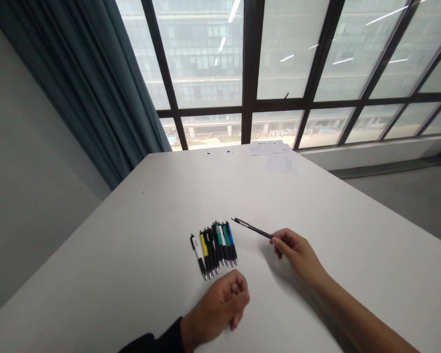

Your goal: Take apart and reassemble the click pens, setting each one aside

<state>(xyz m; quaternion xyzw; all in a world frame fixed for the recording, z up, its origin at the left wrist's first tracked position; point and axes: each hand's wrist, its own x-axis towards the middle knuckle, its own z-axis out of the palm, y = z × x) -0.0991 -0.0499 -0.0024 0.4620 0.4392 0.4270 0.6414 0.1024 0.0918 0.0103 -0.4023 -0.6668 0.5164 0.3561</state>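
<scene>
My right hand (293, 252) pinches a black pen (253, 228) near one end. The pen is raised above the table and points to the upper left. Below it and to the left, several click pens lie side by side in a slanting row: a white one (197, 252) at the left end, a yellow one (205, 249), black ones, green ones, and a blue one (232, 241) at the right end. Close to the near ends of the row, my left hand (224, 303) rests with its fingers curled in and nothing visible in them.
The pens lie on a white table (161, 211). Printed papers (279, 159) lie at its far edge, near two small fittings in the tabletop. Behind the table are large dark-framed windows (213, 68), with a blue-grey curtain (95, 88) at the left.
</scene>
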